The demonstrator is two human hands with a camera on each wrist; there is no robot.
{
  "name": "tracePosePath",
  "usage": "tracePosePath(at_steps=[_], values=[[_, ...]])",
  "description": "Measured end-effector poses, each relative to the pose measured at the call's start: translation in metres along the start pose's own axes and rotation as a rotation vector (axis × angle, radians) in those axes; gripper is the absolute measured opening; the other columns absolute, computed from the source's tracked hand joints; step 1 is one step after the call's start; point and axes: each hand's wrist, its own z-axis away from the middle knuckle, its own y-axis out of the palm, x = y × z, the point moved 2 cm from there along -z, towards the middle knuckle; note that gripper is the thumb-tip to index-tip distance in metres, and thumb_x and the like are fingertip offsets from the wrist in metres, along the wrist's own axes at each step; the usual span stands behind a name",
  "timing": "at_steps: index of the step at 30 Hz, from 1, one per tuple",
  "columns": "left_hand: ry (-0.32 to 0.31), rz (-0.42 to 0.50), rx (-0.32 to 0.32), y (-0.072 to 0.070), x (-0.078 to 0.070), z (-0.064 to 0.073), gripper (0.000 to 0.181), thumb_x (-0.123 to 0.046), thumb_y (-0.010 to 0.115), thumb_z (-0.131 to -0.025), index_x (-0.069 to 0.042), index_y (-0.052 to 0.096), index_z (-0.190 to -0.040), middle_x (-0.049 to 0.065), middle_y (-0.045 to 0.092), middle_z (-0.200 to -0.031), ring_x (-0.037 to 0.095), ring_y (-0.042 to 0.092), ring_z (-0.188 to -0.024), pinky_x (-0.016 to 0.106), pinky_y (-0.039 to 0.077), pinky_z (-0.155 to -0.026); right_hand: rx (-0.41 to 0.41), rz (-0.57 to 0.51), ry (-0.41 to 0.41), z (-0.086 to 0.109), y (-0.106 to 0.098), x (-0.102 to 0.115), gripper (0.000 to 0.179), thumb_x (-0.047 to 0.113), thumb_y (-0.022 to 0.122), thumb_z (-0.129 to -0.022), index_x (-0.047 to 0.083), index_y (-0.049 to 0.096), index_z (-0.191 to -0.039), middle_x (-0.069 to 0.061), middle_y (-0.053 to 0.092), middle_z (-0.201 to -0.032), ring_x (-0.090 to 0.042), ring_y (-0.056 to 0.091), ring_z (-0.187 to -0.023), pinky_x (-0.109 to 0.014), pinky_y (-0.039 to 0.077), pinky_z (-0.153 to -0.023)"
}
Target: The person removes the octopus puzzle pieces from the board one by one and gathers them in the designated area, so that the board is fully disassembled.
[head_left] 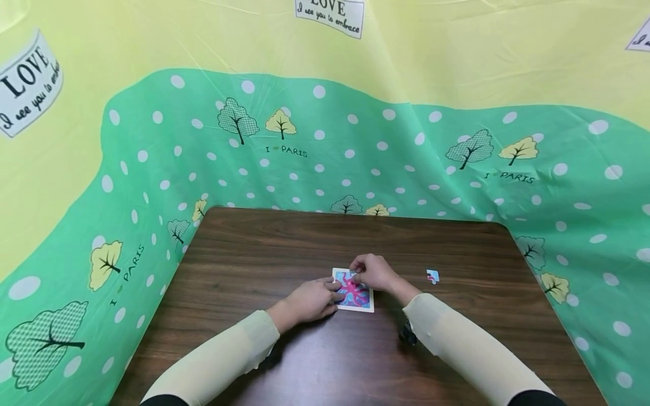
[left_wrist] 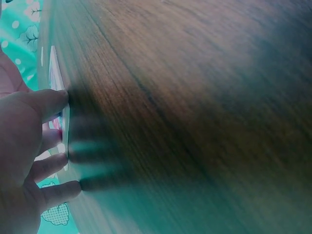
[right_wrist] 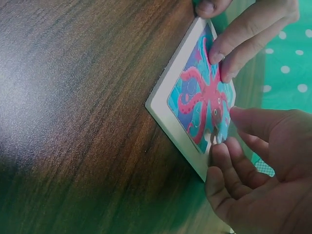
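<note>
A square jigsaw puzzle (head_left: 355, 304) with a pale frame and a pink octopus on blue lies on the wooden table. From its left side, my left hand (head_left: 312, 300) rests spread fingers on the puzzle's edge and face. My right hand (head_left: 374, 273) is over the top right part, fingers bent. In the right wrist view, the thumb and fingertips of that hand pinch a small puzzle piece (right_wrist: 214, 138), mostly hidden, close over the board. Beside it, a bit of pale backing shows at the corner.
A loose puzzle piece (head_left: 433, 276), blue, white and pink, lies on the table (head_left: 284, 237) to the right of the right hand. A green and yellow patterned cloth (head_left: 315, 124) hangs behind the table and along both sides.
</note>
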Motion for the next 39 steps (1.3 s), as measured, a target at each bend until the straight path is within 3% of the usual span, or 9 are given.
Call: tracePosePath(at_steps=[9, 15, 22, 30, 34, 39], values=[[0.003, -0.007, -0.013, -0.001, -0.001, 0.001, 0.038, -0.035, 0.062, -0.102, -0.02, 0.068, -0.137, 0.002, 0.063, -0.144, 0.02, 0.055, -0.139, 0.035, 0.039, -0.119, 0.013, -0.012, 0.03, -0.003, 0.001, 0.0, 0.017, 0.007, 0.079, -0.087, 0.009, 0.075, -0.103, -0.001, 0.067, -0.091, -0.016, 0.06, -0.085, -0.034, 0.053, -0.08], [-0.03, 0.011, 0.016, -0.001, -0.001, -0.001, 0.039, -0.036, 0.062, -0.102, -0.022, 0.067, -0.139, 0.003, 0.062, -0.145, 0.021, 0.054, -0.139, 0.035, 0.04, -0.118, 0.015, 0.026, 0.037, -0.004, 0.002, -0.002, 0.019, 0.007, 0.08, -0.087, 0.008, 0.077, -0.105, -0.002, 0.068, -0.091, -0.016, 0.06, -0.084, -0.034, 0.054, -0.078], [-0.062, 0.026, 0.05, -0.002, 0.0, -0.001, 0.041, -0.039, 0.061, -0.103, -0.023, 0.065, -0.14, 0.003, 0.06, -0.148, 0.023, 0.053, -0.141, 0.036, 0.042, -0.116, 0.019, 0.034, 0.008, -0.004, 0.0, -0.002, 0.013, 0.009, 0.08, -0.088, 0.008, 0.077, -0.101, -0.002, 0.067, -0.084, -0.016, 0.058, -0.077, -0.033, 0.05, -0.072], [-0.052, -0.004, 0.02, -0.004, -0.002, -0.001, 0.047, -0.037, 0.063, -0.1, -0.024, 0.061, -0.145, 0.003, 0.062, -0.141, 0.023, 0.058, -0.131, 0.035, 0.049, -0.109, -0.009, 0.071, -0.073, -0.003, 0.002, -0.007, 0.013, 0.007, 0.078, -0.088, 0.011, 0.075, -0.101, 0.001, 0.062, -0.075, -0.014, 0.054, -0.066, -0.028, 0.045, -0.061], [-0.046, -0.043, 0.026, -0.003, -0.004, -0.002, 0.051, -0.039, 0.061, -0.099, -0.029, 0.055, -0.15, 0.003, 0.059, -0.138, 0.023, 0.057, -0.125, 0.035, 0.053, -0.102, -0.026, 0.05, -0.082, -0.003, 0.003, -0.009, 0.013, 0.006, 0.078, -0.087, 0.011, 0.076, -0.099, 0.002, 0.064, -0.076, -0.013, 0.055, -0.068, -0.03, 0.046, -0.064], [-0.056, -0.057, 0.041, 0.001, -0.005, -0.002, 0.051, -0.042, 0.059, -0.1, -0.032, 0.055, -0.15, 0.004, 0.055, -0.144, 0.025, 0.054, -0.129, 0.036, 0.052, -0.105, -0.027, 0.002, -0.048, -0.003, 0.002, -0.012, 0.011, 0.008, 0.078, -0.088, 0.014, 0.078, -0.097, 0.003, 0.067, -0.079, -0.013, 0.058, -0.074, -0.031, 0.048, -0.069]])
